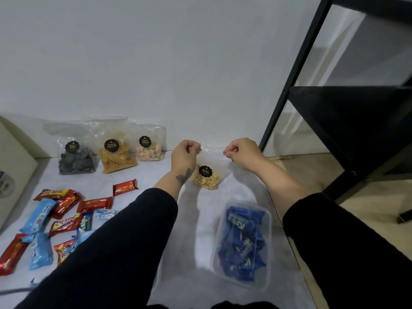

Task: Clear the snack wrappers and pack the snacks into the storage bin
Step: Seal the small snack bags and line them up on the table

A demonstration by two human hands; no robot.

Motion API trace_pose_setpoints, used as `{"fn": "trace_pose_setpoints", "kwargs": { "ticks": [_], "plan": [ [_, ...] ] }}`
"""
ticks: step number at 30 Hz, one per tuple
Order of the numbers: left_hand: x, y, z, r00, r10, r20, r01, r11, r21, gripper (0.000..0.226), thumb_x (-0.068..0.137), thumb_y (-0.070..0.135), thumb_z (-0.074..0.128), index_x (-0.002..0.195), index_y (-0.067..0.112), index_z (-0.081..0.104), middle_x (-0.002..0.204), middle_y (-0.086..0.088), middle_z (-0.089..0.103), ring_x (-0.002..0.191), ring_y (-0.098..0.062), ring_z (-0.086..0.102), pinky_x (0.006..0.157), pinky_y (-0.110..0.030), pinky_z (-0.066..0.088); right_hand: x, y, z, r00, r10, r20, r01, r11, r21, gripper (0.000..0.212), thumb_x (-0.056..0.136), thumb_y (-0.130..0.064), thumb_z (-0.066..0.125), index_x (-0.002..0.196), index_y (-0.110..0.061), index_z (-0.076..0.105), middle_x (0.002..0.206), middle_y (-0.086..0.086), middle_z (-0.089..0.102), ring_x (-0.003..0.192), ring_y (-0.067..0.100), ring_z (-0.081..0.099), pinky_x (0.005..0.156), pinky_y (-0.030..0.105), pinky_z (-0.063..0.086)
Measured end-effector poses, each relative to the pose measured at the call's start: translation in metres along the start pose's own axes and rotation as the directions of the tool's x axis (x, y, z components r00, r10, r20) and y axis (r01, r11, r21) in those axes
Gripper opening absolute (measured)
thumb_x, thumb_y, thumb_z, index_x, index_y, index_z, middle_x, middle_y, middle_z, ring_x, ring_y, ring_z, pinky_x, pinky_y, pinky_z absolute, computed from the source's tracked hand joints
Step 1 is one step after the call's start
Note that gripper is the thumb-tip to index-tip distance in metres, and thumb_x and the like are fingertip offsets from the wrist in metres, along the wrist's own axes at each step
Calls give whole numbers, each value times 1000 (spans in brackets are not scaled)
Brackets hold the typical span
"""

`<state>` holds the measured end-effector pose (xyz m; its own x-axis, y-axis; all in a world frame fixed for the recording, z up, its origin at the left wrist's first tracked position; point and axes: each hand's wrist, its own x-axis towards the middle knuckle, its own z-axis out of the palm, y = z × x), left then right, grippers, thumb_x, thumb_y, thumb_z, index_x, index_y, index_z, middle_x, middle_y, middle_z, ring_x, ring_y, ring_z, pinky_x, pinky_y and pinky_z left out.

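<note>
Head view: you are holding a clear bag of nuts (206,175) up above the white cloth (142,177).
Left hand (185,153): fingers are pinching the bag's top left corner.
Right hand (242,155): fingers are pinching its top right corner.
Storage bin (266,221): lying near your right sleeve, holding blue packets.

A plain white painted wall (156,63) fills the upper view, evenly and softly lit. To the right of this wall stands a black metal-framed shelving unit (347,121) with dark shelves. Below the wall lies a white cloth-like floor covering (196,241); right of it, under the shelving unit, runs pale beige floor (365,204). At the wall's far left stands a cream-coloured box-shaped object (15,166).
</note>
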<state>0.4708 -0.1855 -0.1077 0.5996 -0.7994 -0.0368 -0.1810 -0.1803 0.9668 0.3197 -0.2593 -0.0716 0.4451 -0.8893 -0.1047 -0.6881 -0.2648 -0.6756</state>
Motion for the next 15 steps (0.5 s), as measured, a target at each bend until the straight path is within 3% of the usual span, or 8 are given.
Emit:
{"fn": "trace_pose_setpoints", "kwargs": {
  "ticks": [2, 4, 7, 11, 15],
  "plan": [
    [3, -1, 2, 1000, -4, -3, 4, 1000, 3, 10, 95, 17, 52, 91, 11, 59, 89, -3, 66, 94, -21, 65, 89, -34, 50, 0, 1, 0, 1000, 15, -14, -15, 1000, 18, 13, 89, -10, 64, 97, -6, 73, 65, -15, 52, 61, -2, 46, 46, 1, 34],
    [5, -2, 3, 1000, -11, -13, 11, 1000, -7, 10, 95, 15, 53, 89, 12, 60, 87, -3, 66, 93, -22, 66, 89, -35, 51, 0, 0, -1, 1000, 3, -3, -3, 1000, 16, 15, 89, -12, 63, 99, -7, 73, 73, -11, 59, 67, 2, 52, 50, 0, 36],
    [8, -3, 4, 1000, -10, -22, 9, 999, -33, 11, 94, 13, 54, 86, 12, 62, 85, -3, 67, 89, -18, 66, 87, -32, 51, 1, -1, -2, 1000, 12, 27, -13, 999, 45, 15, 88, -17, 62, 95, -9, 73, 89, -5, 64, 84, 10, 57, 60, 15, 40],
    [9, -3, 6, 999, -21, -30, 19, 998, -64, 11, 93, 13, 54, 86, 11, 63, 81, -1, 67, 84, -14, 66, 79, -23, 49, 3, -2, 3, 1000, 24, -4, -24, 1000, 7, 13, 88, -22, 61, 87, -14, 72, 75, -15, 58, 80, 11, 55, 59, 19, 39],
    [11, -3, 7, 999, -34, -23, 32, 996, -78, 11, 93, 13, 55, 86, 12, 63, 83, -3, 68, 84, -14, 66, 79, -22, 49, 4, -1, 6, 998, 38, -49, -37, 999, 17, 14, 88, -20, 60, 89, -14, 72, 69, -20, 52, 75, 8, 52, 55, 14, 35]
  ]
}}
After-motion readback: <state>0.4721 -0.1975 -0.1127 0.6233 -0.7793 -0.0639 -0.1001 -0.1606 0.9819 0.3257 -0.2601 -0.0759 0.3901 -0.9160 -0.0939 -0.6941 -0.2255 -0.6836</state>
